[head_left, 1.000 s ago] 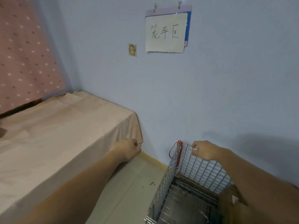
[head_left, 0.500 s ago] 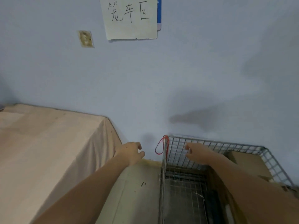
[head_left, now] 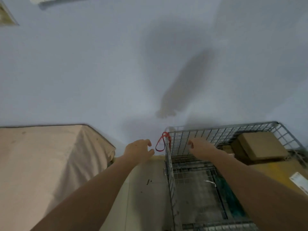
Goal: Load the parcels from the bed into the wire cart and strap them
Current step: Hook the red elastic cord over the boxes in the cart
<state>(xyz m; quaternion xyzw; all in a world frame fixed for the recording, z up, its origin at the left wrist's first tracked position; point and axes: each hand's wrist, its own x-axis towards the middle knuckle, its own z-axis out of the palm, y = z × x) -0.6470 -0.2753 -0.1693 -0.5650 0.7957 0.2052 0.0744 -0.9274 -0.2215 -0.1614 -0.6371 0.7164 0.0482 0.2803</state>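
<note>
The wire cart [head_left: 168,165] stands against the wall at lower right. Brown cardboard parcels [head_left: 260,145] lie in its right part. A red strap [head_left: 162,142] hangs in a loop from the cart's far left corner. My left hand [head_left: 139,150] hovers just left of the strap, fingers apart, holding nothing. My right hand [head_left: 200,145] is over the cart's inside near the back mesh, fingers loosely spread and empty. The bed [head_left: 41,155] with a beige sheet lies at left, and no parcel shows on the part in view.
A pale blue wall [head_left: 116,72] fills the upper view, carrying shadows of my arms. A strip of light floor [head_left: 145,189] runs between bed and cart. The cart's left floor section holds only a dark mat and a green patch [head_left: 228,192].
The view has swung right and down, bringing the cart and its parcels into sight. My right hand let go of the cart's back mesh. My left hand moved from the bed corner toward the red strap.
</note>
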